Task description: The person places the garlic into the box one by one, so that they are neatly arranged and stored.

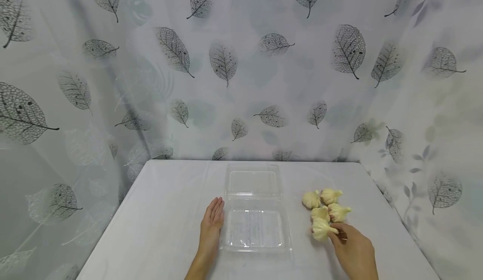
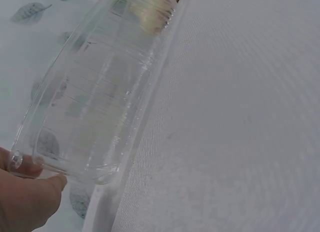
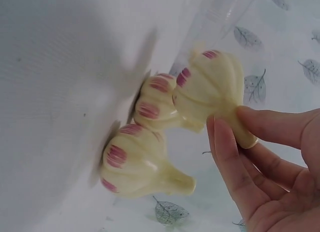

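Presently, my right hand (image 1: 354, 246) has one garlic bulb (image 1: 321, 229) pinched by its stem, thumb on one side and fingertips on the other. In the right wrist view the bulb appears raised off the counter (image 1: 162, 225). My left hand (image 1: 212, 219) lies with fingers straight along the left side of the clear container (image 1: 254, 229); cannot tell how firmly it presses.

Key relation: held bulb sits to the right of the container's base and apart from it, about level with it front to back. Its long axis runs roughly side to side, stem toward my right hand, rounded end facing the container. Right hand is plainly the nearer one to the bulb; the container stands between it and my left.

Noted also: lid (image 1: 253, 182) folded back, lying beyond the base. Four more bulbs (image 1: 338, 213) are clustered just past the held one, on the right part of the counter.
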A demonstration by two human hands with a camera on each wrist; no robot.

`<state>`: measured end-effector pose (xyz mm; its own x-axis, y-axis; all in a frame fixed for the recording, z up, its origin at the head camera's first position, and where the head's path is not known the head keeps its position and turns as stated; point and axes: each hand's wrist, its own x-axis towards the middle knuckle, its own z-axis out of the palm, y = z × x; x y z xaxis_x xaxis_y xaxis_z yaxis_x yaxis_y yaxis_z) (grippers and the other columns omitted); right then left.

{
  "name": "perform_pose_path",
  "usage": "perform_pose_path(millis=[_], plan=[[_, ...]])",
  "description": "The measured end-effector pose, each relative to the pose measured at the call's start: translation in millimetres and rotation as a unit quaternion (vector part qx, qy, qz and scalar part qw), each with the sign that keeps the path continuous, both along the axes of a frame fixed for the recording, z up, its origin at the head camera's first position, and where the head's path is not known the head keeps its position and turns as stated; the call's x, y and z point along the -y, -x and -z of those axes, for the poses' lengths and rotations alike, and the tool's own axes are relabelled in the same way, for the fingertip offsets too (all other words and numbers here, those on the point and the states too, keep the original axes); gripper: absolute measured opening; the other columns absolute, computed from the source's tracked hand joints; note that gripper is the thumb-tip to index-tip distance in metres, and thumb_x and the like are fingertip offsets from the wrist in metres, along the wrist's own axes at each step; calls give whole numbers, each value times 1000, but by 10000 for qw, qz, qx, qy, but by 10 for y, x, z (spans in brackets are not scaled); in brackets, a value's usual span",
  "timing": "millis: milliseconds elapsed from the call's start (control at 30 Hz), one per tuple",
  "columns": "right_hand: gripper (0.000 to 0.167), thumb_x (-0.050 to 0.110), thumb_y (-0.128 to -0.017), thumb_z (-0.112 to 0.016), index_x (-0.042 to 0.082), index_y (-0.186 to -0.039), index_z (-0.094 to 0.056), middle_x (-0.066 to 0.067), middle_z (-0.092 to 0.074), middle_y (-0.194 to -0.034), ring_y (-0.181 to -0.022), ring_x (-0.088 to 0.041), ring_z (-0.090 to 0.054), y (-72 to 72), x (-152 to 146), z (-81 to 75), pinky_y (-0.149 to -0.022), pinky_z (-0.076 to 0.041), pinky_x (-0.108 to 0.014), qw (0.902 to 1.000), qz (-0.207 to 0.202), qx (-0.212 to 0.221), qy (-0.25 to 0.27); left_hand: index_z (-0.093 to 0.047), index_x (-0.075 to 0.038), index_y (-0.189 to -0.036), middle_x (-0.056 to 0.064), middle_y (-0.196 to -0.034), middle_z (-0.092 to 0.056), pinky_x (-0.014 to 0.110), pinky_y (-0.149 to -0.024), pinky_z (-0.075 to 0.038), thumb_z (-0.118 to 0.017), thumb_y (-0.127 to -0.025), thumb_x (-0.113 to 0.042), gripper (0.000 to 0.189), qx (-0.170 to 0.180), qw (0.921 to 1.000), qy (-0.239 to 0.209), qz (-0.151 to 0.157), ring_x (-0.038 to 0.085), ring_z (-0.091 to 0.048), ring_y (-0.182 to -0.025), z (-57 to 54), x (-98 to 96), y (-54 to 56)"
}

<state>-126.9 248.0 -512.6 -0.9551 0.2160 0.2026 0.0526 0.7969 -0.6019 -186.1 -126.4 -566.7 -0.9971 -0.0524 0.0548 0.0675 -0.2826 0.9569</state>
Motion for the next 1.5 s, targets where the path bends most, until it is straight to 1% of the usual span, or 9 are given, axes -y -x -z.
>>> perform_pose_path(millis=[67,267,433,600,733,967,1067,1200,1500], plan=[[26,11,-88,-83,2,-112,-76,-11,-77,-92,-80,-27,-76,1,22,-16,-66,-66,-40,9999,33,-138,-7,-20,2,-163,20,-170,-23,26,-124,-26,-37,-98,18,69,-18,10000,-5,-5,31,-21,-158,1,1,1],[27,7,-83,-87,3,-108,-78,-9,-78,-92,-77,-23,-75,15,83,-30,-61,-64,-29,9961,19,-865,-172,-21,1,-163,20,-170,-24,25,-123,-27,-37,-98,18,69,-29,10000,37,-4,31,-21,-158,-6,3,-10],[29,6,-81,-88,3,-109,-78,-10,-79,-96,-77,-23,-76,48,117,-69,-60,-63,-27,9925,-79,-1177,-326,-21,0,-163,19,-170,-24,25,-123,-27,-38,-100,15,67,-7,10000,89,-5,32,-21,-158,-7,2,-21],[29,6,-81,-88,4,-108,-78,-7,-78,-96,-77,-23,-76,73,129,-119,-61,-63,-27,9902,-225,-1309,-426,-19,0,-163,19,-170,-24,25,-123,-28,-39,-102,14,66,-34,10000,1,-20,32,-22,-158,-6,4,-19],[29,6,-82,-88,4,-109,-77,-6,-77,-97,-78,-23,-76,78,138,-166,-61,-63,-30,9906,-310,-1263,-424,-19,0,-163,18,-170,-25,25,-123,-30,-40,-103,13,65,-9,10000,-32,-55,32,-23,-158,-5,3,-9],[30,6,-82,-88,3,-110,-78,-14,-78,-108,-79,-23,-76,116,185,-225,-62,-64,-28,9909,-346,-1242,-376,-20,0,-163,18,-170,-26,24,-122,-30,-39,-103,14,65,5,10000,-58,-79,31,-23,-158,3,5,-11],[30,5,-81,-88,3,-109,-78,-13,-78,-101,-78,-23,-75,143,220,-230,-61,-63,-26,9900,-315,-1343,-296,-20,0,-163,18,-169,-26,24,-122,-30,-40,-103,13,64,9,9999,-34,-94,31,-24,-158,7,7,-6],[29,3,-80,-89,4,-107,-78,-4,-77,-89,-76,-20,-75,172,278,-236,-61,-61,-25,9883,-338,-1466,-265,-20,1,-163,18,-169,-28,25,-122,-30,-42,-105,10,63,-22,9999,6,-106,31,-25,-157,18,6,12],[31,0,-77,-90,5,-106,-78,-1,-76,-87,-72,-18,-74,202,373,-246,-61,-62,-27,9829,-531,-1748,-233,-20,1,-163,19,-169,-26,25,-123,-30,-39,-101,16,66,-51,9999,-77,-106,32,-24,-158,30,4,7]])
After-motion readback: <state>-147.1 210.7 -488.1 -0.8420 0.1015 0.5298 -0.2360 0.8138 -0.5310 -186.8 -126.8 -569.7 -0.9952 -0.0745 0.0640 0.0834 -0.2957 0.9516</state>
